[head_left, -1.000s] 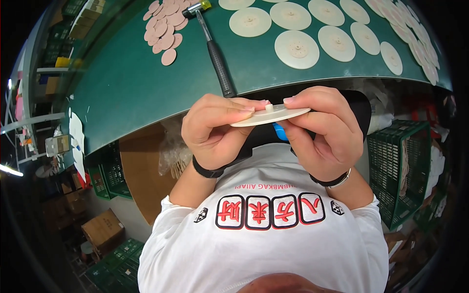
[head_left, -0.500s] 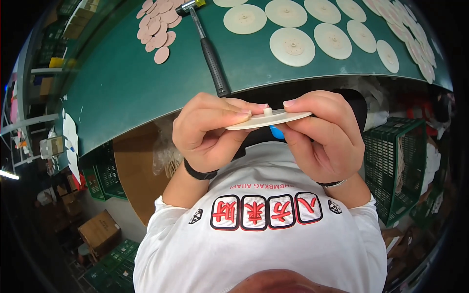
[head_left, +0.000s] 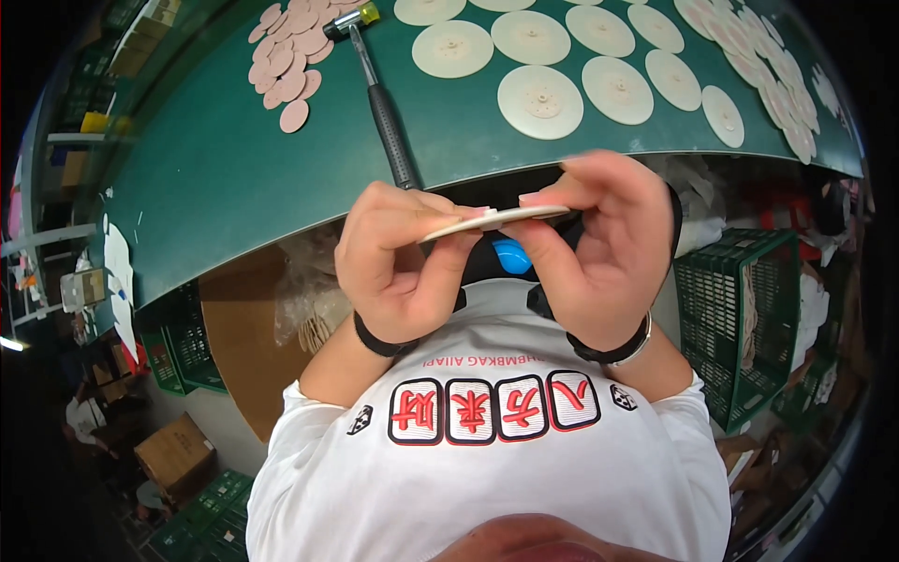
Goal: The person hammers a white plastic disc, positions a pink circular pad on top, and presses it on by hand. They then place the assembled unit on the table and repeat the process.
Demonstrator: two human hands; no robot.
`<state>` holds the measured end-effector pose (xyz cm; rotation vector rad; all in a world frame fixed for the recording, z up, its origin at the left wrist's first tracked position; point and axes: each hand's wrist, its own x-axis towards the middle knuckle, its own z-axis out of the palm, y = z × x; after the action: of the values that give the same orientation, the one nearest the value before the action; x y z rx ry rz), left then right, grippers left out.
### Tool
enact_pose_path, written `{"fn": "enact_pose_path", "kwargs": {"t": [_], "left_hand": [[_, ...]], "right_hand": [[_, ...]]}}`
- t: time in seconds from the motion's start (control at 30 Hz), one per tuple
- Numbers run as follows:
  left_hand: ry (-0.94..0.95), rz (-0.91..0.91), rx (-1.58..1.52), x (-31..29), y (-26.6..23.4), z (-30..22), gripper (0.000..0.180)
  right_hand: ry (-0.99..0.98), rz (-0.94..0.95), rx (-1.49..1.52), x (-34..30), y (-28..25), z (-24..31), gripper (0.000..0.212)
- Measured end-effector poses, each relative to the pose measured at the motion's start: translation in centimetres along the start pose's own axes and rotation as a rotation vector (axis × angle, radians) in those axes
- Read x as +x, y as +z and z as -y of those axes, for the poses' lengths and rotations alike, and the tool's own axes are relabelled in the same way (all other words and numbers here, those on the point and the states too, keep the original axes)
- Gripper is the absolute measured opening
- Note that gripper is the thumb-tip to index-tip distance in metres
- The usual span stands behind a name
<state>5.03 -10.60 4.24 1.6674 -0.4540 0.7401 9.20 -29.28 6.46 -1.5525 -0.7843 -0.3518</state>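
Both hands hold one thin cream round disc [head_left: 492, 221] edge-on at frame centre, just off the near edge of the green-topped table [head_left: 215, 178]. Left hand [head_left: 398, 262] curls around the disc's 9 o'clock rim, thumb on top; right hand [head_left: 599, 248] pinches the 3 o'clock rim, fingers narrow and closed on it. A small pale piece sits at the disc's middle where the thumbs meet; cannot tell what it is. On the table at 12 o'clock: black-handled hammer with yellow-tipped head [head_left: 379, 98], a row of matching cream discs [head_left: 541, 101], and at 11 o'clock a heap of small pink round pads [head_left: 286, 61]. Green plastic crate [head_left: 740, 318] at 3 o'clock. To do this well, judging by the grip: keep the disc level, press evenly with both thumbs at centre, avoid bending the thin rim.
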Motion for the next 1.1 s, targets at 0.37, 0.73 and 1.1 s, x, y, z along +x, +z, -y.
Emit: {"fn": "enact_pose_path", "kwargs": {"t": [0.37,0.73,1.1], "left_hand": [[-0.519,-0.015,-0.138,0.9,0.3,0.0,0.016],[-0.542,0.028,-0.144,0.0,-0.3,0.4,0.014],[-0.507,0.046,0.104,0.0,-0.1,1.3,0.026]], "right_hand": [[0.595,-0.061,0.352,-0.1,1.3,-1.8,0.026],[0.573,0.102,0.433,0.1,1.2,-2.9,0.017],[0.522,0.014,0.267,-0.3,3.0,-4.4,0.016]]}}
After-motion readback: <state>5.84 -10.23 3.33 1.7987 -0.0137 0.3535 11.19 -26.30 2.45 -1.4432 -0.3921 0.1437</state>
